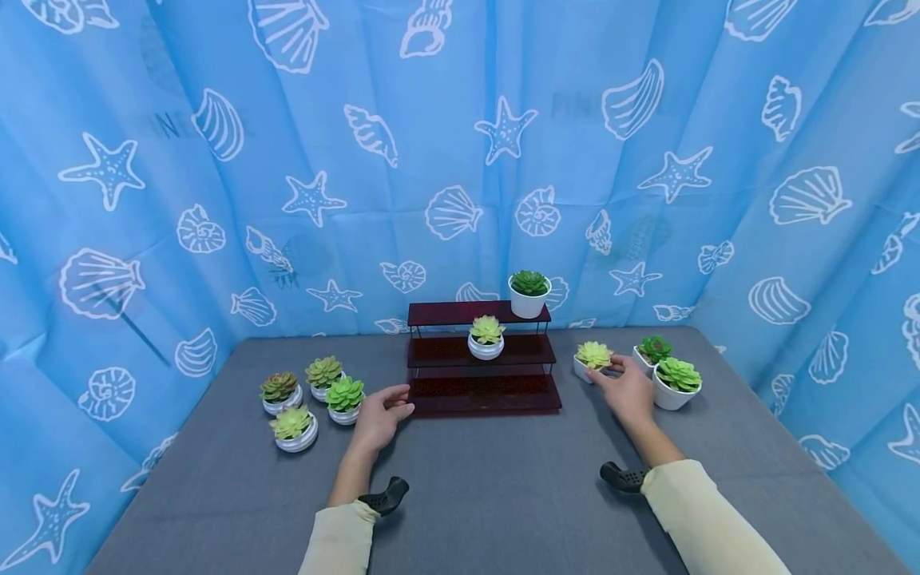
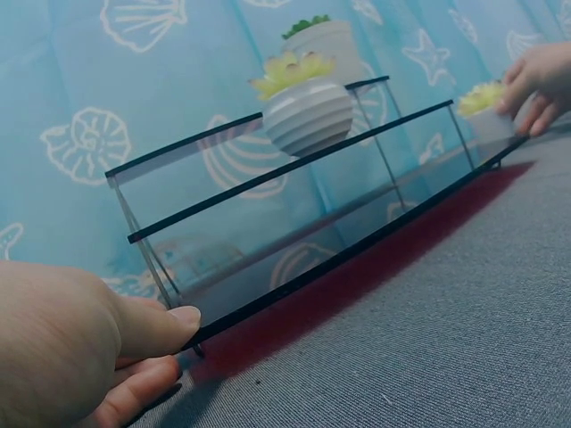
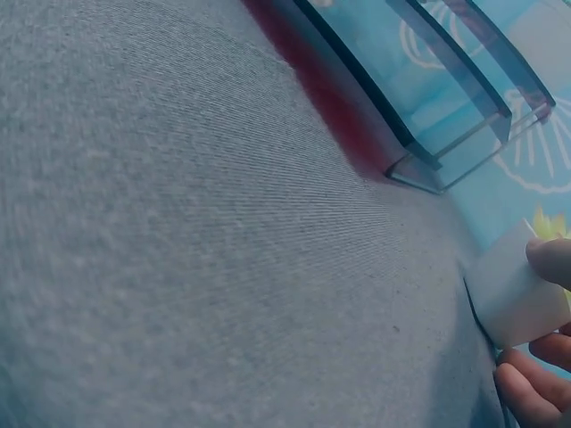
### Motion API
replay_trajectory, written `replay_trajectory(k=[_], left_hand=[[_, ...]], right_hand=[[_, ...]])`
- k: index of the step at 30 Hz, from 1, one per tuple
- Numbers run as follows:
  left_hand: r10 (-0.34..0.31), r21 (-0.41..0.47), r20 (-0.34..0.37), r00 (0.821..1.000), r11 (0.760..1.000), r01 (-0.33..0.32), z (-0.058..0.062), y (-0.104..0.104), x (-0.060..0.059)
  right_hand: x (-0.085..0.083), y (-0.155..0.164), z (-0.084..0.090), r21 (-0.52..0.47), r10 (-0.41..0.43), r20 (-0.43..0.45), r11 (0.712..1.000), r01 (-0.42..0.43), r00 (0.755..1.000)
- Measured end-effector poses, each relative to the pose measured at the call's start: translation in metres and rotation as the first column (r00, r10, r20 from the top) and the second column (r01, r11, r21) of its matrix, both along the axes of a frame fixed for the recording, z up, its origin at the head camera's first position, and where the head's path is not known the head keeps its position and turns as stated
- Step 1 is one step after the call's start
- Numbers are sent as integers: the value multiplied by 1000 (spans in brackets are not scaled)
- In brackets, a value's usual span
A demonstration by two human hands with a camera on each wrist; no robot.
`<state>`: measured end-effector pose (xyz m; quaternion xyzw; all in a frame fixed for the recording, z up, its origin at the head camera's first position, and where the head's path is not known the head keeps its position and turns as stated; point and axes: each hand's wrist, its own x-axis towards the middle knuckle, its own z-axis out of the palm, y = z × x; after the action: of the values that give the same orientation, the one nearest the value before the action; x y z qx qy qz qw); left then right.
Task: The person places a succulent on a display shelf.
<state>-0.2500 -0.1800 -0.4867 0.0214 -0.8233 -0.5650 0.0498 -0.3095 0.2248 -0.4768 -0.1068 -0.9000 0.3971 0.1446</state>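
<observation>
In the head view, a three-tier dark red display shelf (image 1: 483, 351) stands near the back of the grey table. My left hand (image 1: 378, 419) is at its lower left corner; in the left wrist view the thumb lies over the bottom tier's corner, with fingers below. To the right of the shelf, my right hand (image 1: 627, 390) grips a small white pot with a yellow-green succulent (image 1: 593, 354). The right wrist view shows thumb and fingers around this white pot (image 3: 517, 285), close to the tabletop. A dark green potted succulent (image 1: 529, 295) occupies the top tier, and a ribbed pot with a pale succulent (image 1: 486, 339) the middle one.
Several potted succulents (image 1: 345, 399) are grouped left of my left hand. Beyond my right hand are two more, a dark green one (image 1: 652, 351) and a bright green one (image 1: 677, 383). A blue shell-patterned curtain (image 1: 446, 160) hangs behind the table (image 1: 489, 495).
</observation>
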Motion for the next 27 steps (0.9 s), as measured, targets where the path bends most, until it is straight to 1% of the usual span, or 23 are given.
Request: replay_trajectory(k=[7, 13, 18, 27], left_hand=[[-8, -5, -13, 1000, 1000, 8, -2, 0, -1], [-11, 1, -18, 1000, 1000, 11, -3, 0, -1], [-16, 16, -20, 1000, 1000, 16, -4, -1, -2], [-8, 3, -6, 1000, 1000, 8, -4, -3, -2]], right_hand=[[4, -3, 1, -32, 14, -11, 999, -14, 1000], [6, -6, 6, -55, 34, -43, 998, -36, 998], [6, -14, 13, -105, 53, -79, 993, -62, 995], [6, -29, 30, -212, 84, -113, 971, -107, 990]])
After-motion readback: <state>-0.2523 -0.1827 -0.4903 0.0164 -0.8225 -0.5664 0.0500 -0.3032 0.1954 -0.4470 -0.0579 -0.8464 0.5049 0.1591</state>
